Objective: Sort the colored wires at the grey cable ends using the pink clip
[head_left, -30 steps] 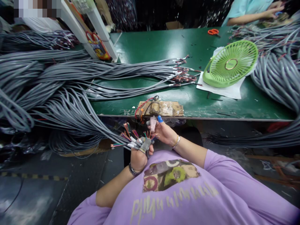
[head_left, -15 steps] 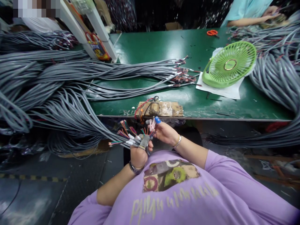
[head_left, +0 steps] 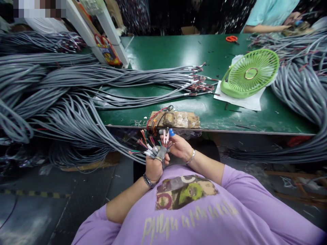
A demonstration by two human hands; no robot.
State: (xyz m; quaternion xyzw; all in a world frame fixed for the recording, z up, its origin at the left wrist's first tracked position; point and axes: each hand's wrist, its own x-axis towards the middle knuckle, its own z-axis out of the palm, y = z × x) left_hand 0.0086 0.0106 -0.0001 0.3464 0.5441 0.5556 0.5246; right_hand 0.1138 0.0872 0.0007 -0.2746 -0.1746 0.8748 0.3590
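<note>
My left hand (head_left: 154, 169) is closed around a bundle of grey cables (head_left: 149, 153) below the table's front edge. Their stripped ends fan out in thin coloured wires (head_left: 144, 136), and a grey wrap (head_left: 161, 153) covers the thumb. Close beside it, my right hand (head_left: 182, 147) pinches a small pale pink clip-like tool (head_left: 166, 136), whose exact kind I cannot make out. It meets the wire ends above my left thumb. A blue cover (head_left: 171, 132) caps one fingertip of the right hand.
Grey cables (head_left: 76, 78) lie in heaps on the left of the green table (head_left: 163, 51), with more at right. A green fan (head_left: 251, 73) stands on white paper. Orange-handled scissors (head_left: 231, 38) and a taped block with wires (head_left: 176, 119) lie there. A co-worker's arm (head_left: 268, 29) shows opposite.
My left hand and its cable bundle have shifted slightly right, bringing the wire ends nearer my right hand. The pale pink tool stays pinched. The co-worker's hands have moved a little.
</note>
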